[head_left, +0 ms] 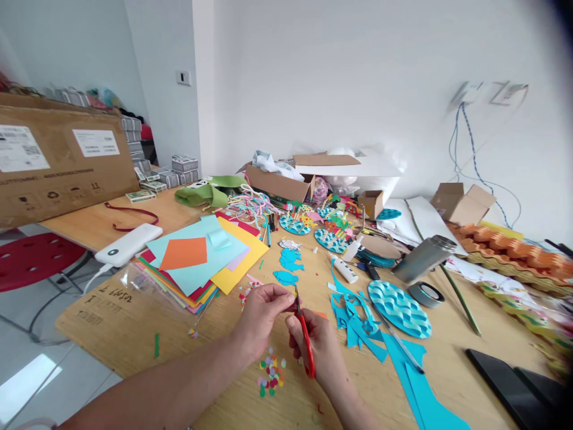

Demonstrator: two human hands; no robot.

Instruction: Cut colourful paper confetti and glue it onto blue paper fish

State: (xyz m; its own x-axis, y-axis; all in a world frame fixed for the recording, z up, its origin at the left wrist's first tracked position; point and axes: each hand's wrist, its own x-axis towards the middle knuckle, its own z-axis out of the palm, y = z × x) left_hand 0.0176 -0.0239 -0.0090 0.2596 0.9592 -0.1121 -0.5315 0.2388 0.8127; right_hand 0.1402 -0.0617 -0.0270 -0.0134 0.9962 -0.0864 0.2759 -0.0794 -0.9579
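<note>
My right hand grips a pair of red-handled scissors, whose dark blades point away from me. The fingers of my left hand are pinched beside the blades on a small piece of dark red paper, mostly hidden by the fingertips. Below the hands, colourful paper dots lie scattered on the table. Just beyond them are blue paper fish cutouts, laid one behind another. Blue paper scraps spread to the right of my right hand.
Stacked coloured paper and a white power bank lie left. On the right are a wavy blue oval, glue bottle, steel flask, tape roll, pen and phone. Cardboard boxes stand behind.
</note>
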